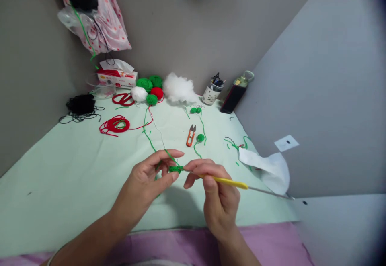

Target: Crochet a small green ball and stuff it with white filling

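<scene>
Between the thumb and fingers of my left hand (150, 177) is a small green crochet piece (174, 169). A strand of green yarn (173, 158) runs up over that hand toward the yarn balls at the back. My right hand (221, 197) grips a crochet hook (230, 182) by its yellow handle. Its metal tip meets the right end of the green piece, and its other metal end points off to the right. Beyond my hands lie orange thread snips (190, 136) and a small green crocheted ball (200, 138) with a yarn tail.
Green, white and red yarn balls (139, 94) sit at the back, beside white stuffing (179, 88) and a tissue box (117, 77). Red scissors (123, 99), coiled red yarn (116, 125) and black yarn (81, 104) lie left. A pen cup (212, 91), dark bottle (234, 96) and white sheet (268, 167) are right.
</scene>
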{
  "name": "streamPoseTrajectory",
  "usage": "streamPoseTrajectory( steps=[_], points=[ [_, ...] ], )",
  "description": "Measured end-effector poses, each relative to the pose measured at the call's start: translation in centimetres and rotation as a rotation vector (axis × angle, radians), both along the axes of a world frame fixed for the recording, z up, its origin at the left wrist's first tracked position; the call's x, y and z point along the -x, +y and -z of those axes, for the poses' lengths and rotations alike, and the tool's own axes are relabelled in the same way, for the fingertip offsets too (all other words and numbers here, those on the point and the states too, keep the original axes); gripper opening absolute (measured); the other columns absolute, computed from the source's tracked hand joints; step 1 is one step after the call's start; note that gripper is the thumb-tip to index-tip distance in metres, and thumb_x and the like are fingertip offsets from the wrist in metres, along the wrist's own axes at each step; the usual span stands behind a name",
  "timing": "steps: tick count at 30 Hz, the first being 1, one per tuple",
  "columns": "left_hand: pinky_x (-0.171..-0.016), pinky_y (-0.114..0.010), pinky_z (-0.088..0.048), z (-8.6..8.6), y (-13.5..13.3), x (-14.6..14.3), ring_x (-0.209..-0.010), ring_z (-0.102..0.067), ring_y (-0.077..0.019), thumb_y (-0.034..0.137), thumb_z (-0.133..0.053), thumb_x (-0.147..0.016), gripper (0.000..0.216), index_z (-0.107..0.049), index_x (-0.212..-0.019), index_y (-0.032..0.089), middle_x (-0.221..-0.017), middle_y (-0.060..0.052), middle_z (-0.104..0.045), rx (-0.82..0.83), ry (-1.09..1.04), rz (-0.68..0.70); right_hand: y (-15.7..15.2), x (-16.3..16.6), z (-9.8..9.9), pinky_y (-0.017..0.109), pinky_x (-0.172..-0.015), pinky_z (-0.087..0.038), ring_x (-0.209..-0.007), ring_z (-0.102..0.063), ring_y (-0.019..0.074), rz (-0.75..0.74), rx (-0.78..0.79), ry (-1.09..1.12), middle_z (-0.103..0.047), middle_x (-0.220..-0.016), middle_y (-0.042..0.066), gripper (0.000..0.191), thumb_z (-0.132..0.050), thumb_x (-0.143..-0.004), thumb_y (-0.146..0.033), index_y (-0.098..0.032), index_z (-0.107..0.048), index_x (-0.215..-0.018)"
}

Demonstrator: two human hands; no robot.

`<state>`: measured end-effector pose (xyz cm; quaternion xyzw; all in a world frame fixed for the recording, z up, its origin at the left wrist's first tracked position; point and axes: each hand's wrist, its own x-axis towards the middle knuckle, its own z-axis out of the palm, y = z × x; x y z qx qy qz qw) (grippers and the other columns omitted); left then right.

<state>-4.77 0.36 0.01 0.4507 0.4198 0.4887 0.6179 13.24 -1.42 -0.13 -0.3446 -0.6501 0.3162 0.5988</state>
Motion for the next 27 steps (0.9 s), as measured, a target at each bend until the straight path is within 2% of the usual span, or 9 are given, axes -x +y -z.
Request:
streamPoseTrajectory(
  steps=[4, 6, 8, 11, 17, 19, 22, 24, 27],
  points=[
    [-0.078, -0.028, -0.043, -0.1, -0.1, 0.1, -0.08, -0.054, -0.0146, 0.027, -0.081, -0.086, 0.025, -0.082, -0.11, 0.035, -0.085, 0.002, -0.063, 0.001, 0.026, 0.005, 0.2, 0.3, 0.0, 0.029, -0.066, -0.059, -0.066, -0.069, 0.0095, -0.02, 0.088, 0.087, -0.072, -0.106, 0.003, 0.027, -0.044, -0.11, -0.02, -0.026, -0.07, -0.11],
    [-0.076, -0.028, -0.043, -0.3, -0.2, 0.0, -0.078, -0.053, -0.0145, 0.027, -0.081, -0.085, 0.025, -0.083, -0.109, 0.034, -0.084, 0.002, -0.063, 0.002, 0.062, 0.0, 0.3, 0.3, 0.2, 0.03, -0.07, -0.06, -0.074, -0.071, 0.0119, -0.004, 0.023, 0.025, -0.073, -0.104, 0.003, 0.026, -0.045, -0.109, -0.017, -0.026, -0.07, -0.113],
    [-0.074, -0.028, -0.042, -0.3, -0.2, 0.0, -0.076, -0.053, -0.0145, 0.027, -0.081, -0.084, 0.026, -0.082, -0.11, 0.032, -0.083, 0.001, -0.063, 0.008, 0.097, -0.017, 0.2, 0.1, 0.3, 0.033, -0.079, -0.061, -0.09, -0.073, 0.0166, 0.019, -0.083, -0.089, -0.074, -0.101, 0.005, 0.025, -0.048, -0.107, -0.014, -0.025, -0.069, -0.115],
    [-0.073, -0.028, -0.043, -0.3, -0.3, 0.0, -0.076, -0.054, -0.0143, 0.028, -0.081, -0.084, 0.029, -0.081, -0.113, 0.032, -0.085, 0.001, -0.064, 0.011, 0.118, -0.043, 0.1, -0.1, 0.5, 0.035, -0.087, -0.059, -0.103, -0.072, 0.0208, 0.027, -0.173, -0.212, -0.075, -0.095, 0.006, 0.022, -0.051, -0.105, -0.013, -0.022, -0.069, -0.11],
    [-0.075, -0.026, -0.046, 0.0, -0.9, -0.2, -0.078, -0.053, -0.0141, 0.026, -0.081, -0.085, 0.033, -0.079, -0.117, 0.034, -0.09, 0.002, -0.064, 0.013, 0.124, -0.086, 0.5, 0.2, 0.9, 0.034, -0.073, -0.061, -0.082, -0.073, 0.017, 0.03, -0.142, -0.038, -0.078, -0.101, 0.005, 0.025, -0.046, -0.107, -0.015, -0.025, -0.069, -0.113],
    [-0.076, -0.026, -0.047, 0.0, -0.9, -0.5, -0.078, -0.053, -0.014, 0.026, -0.082, -0.084, 0.033, -0.079, -0.117, 0.032, -0.089, 0.001, -0.063, 0.023, 0.104, -0.101, 0.6, 0.4, 1.3, 0.033, -0.072, -0.062, -0.083, -0.074, 0.0174, 0.067, -0.168, -0.096, -0.078, -0.101, 0.005, 0.027, -0.047, -0.106, -0.015, -0.027, -0.07, -0.115],
    [-0.076, -0.024, -0.048, -0.2, -0.9, -1.1, -0.079, -0.055, -0.0134, 0.03, -0.087, -0.081, 0.038, -0.079, -0.118, 0.029, -0.087, 0.001, -0.064, 0.086, -0.056, -0.076, 0.4, 0.5, 1.9, 0.034, -0.079, -0.064, -0.096, -0.076, 0.021, 0.19, -0.302, -0.4, -0.077, -0.106, 0.006, 0.031, -0.059, -0.101, -0.014, -0.031, -0.073, -0.122],
    [-0.07, -0.021, -0.046, -0.4, -0.8, -1.4, -0.07, -0.051, -0.0103, 0.036, -0.09, -0.079, 0.043, -0.079, -0.119, 0.026, -0.081, 0.003, -0.062, 0.209, -0.233, -0.002, 0.1, 0.5, 2.1, 0.035, -0.082, -0.064, -0.102, -0.075, 0.0229, 0.25, -0.378, -0.528, -0.076, -0.112, 0.007, 0.041, -0.065, -0.097, -0.012, -0.035, -0.072, -0.13],
    [-0.071, -0.021, -0.048, -0.7, -0.4, -1.3, -0.052, -0.028, -0.0056, 0.034, -0.091, -0.079, 0.04, -0.081, -0.115, 0.02, -0.057, 0.01, -0.043, 0.396, -0.438, 0.116, -0.2, 0.2, 1.6, 0.036, -0.082, -0.063, -0.099, -0.074, 0.0223, 0.253, -0.328, -0.392, -0.076, -0.109, 0.007, 0.041, -0.062, -0.098, -0.01, -0.034, -0.072, -0.131]
  ],
)
